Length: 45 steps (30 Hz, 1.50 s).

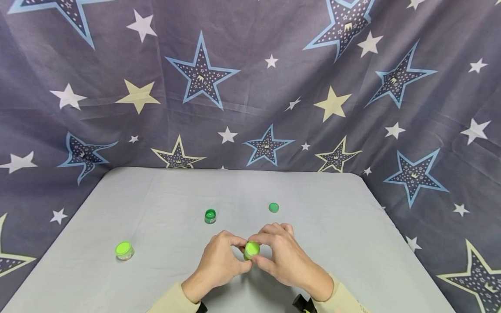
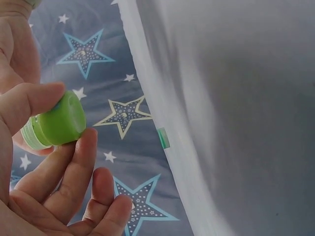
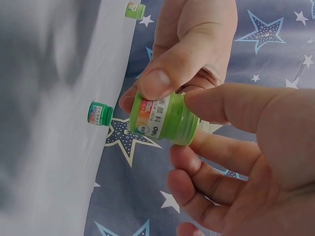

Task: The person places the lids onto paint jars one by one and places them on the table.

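Both hands hold a small light green paint jar (image 1: 252, 248) over the near middle of the table. My left hand (image 1: 221, 261) pinches the jar's labelled body (image 3: 155, 115) between thumb and fingers. From the other side, my right hand (image 1: 287, 256) pinches its top end with thumb and index finger. In the left wrist view, the base of the light green jar (image 2: 74, 115) faces right, with the left thumb pressing its side. Whether the lid is loose cannot be told.
An uncapped dark green jar (image 1: 210, 216) stands beyond the hands. Right of it lies a dark green lid (image 1: 274, 208). Another light green jar (image 1: 124, 250) stands at the left, its top covered. A star-patterned cloth (image 1: 250, 87) hangs behind the pale table (image 1: 332, 208).
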Tool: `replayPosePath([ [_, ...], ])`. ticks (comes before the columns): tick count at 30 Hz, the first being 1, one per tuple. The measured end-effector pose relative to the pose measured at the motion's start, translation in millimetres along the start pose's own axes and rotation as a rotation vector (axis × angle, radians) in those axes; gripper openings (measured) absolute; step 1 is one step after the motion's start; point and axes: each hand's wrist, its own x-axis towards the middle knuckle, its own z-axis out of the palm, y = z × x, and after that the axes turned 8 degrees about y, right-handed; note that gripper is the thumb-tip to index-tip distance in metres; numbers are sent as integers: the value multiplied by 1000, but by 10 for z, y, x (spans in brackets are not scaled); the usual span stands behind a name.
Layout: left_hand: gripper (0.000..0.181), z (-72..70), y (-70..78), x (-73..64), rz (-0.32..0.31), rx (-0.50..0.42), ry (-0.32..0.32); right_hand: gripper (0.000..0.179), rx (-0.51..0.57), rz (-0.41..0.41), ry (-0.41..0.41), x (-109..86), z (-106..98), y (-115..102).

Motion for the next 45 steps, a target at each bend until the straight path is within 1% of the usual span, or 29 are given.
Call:
replayPosePath([
  [4, 23, -2, 8, 5, 7, 4, 3, 25, -8, 4, 22, 1, -1, -5],
  [9, 25, -4, 15, 4, 8, 6, 10, 23, -10, 34, 43, 7, 2, -12],
  [11, 25, -2, 16, 4, 7, 8, 15, 25, -11, 41, 51, 10, -2, -12],
  [14, 25, -4, 17, 6, 4, 12, 24, 33, -8, 35, 60, 14, -18, -4],
  [18, 24, -13, 17, 3, 17, 15, 33, 41, 25, 31, 34, 14, -50, 16],
  [21, 25, -20, 19, 3, 29, 17, 33, 41, 51, 39, -1, 20, -64, 29],
  [24, 25, -26, 24, 3, 29, 18, 32, 36, 66, 51, -24, 32, -69, 36],
  [30, 26, -37, 21, 4, 34, 17, 25, 26, 108, 66, -43, 51, -64, 55],
  [36, 26, -40, 15, 8, 21, 2, 17, 27, 134, 72, -50, 55, -60, 67],
  [42, 25, -29, 12, 11, -6, -4, 6, 27, 114, 42, -32, 51, -38, 80],
  [45, 25, -23, 19, 13, -11, -6, 3, 27, 108, 45, -20, 50, -28, 84],
])
